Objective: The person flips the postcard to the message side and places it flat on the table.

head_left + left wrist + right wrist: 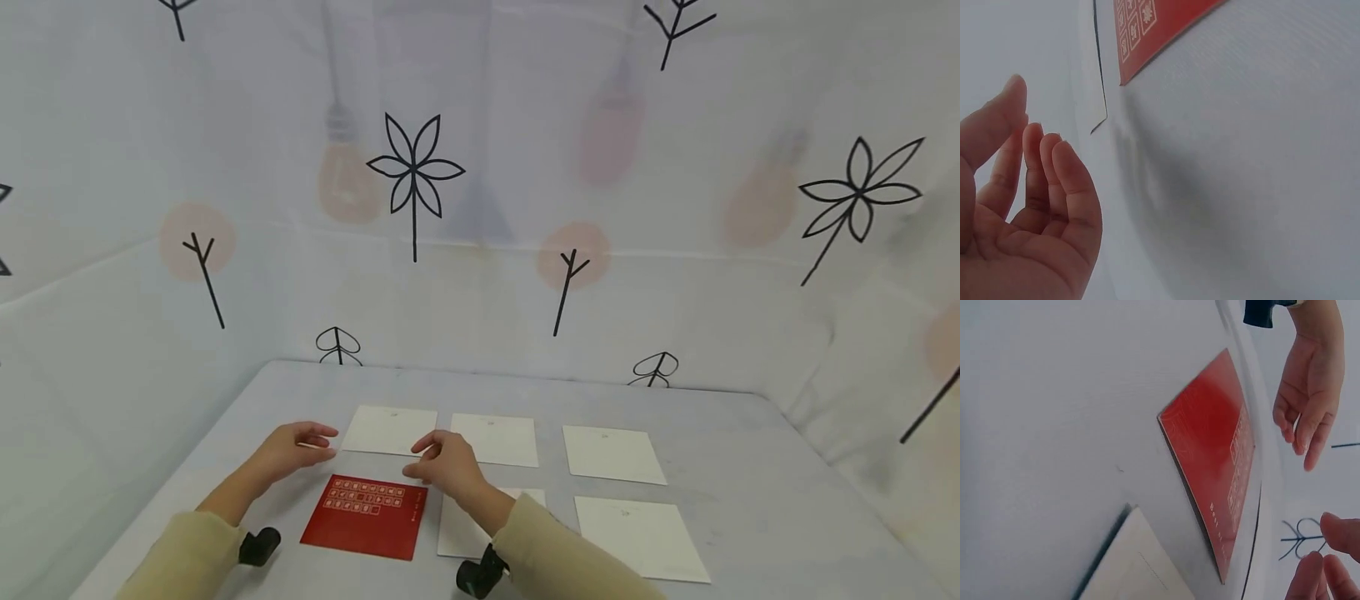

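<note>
A red card printed with rows of small pale squares lies flat on the table in front of me. My left hand hovers beyond its left corner, fingers loosely bent and holding nothing. Over the far right corner of the red card is my right hand, also bare, with thumb and fingertips apart. Beneath the right forearm a white card is partly hidden. Another white card lies between the hands, farther back. In the right wrist view, the red card rests flat, with fingertips at the right edge.
More white cards sit in two rows: one at back middle, one at back right and one at front right. A white cloth with plant drawings hangs behind the table. Dark wrist cameras sit below both hands.
</note>
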The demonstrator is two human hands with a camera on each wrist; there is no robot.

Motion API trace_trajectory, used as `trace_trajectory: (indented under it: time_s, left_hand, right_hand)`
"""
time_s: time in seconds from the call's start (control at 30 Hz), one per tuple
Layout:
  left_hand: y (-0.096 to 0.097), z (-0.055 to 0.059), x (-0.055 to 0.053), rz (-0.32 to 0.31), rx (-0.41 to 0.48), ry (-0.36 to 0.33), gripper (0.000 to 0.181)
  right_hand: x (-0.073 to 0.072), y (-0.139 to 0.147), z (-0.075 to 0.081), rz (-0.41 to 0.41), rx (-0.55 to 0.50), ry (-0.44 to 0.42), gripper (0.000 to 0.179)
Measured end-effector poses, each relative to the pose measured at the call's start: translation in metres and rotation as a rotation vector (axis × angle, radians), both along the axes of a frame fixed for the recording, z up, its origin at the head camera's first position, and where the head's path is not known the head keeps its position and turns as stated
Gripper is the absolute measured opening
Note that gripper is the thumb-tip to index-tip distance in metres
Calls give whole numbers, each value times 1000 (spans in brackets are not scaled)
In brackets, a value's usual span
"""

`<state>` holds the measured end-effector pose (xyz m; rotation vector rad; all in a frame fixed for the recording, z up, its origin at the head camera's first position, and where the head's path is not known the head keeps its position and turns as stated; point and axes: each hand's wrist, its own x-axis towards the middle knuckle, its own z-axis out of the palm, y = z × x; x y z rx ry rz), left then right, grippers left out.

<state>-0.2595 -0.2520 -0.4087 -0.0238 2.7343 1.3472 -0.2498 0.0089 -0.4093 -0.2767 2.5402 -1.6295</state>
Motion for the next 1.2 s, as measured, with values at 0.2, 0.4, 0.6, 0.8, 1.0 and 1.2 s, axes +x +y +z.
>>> trace_trajectory:
  time_s: [0.2,0.4,0.6,0.8,1.0,1.2]
  left_hand:
    - [-6,-3,8,-38,-32,-22,46]
    - [-10,-5,12,-101,-44,-44,48]
    - [-10,-6,17,-164,-69,-81,56]
    - [-11,-12,19,-224,-149,-109,64]
    - [-7,-14,21,-220,-177,-148,68]
    - [-5,-11,19,-269,-194,-148,66]
  right_hand:
    - [12,0,-3,15,7,10,25]
    - [21,-2,-5,42,-4,-7,28]
    - [25,-3,-10,39,34,-29,31]
    - [28,-1,-12,48,48,-68,38]
    - [28,1,-17,37,93,-97,45]
    - [25,1,-22,42,139,-113,46]
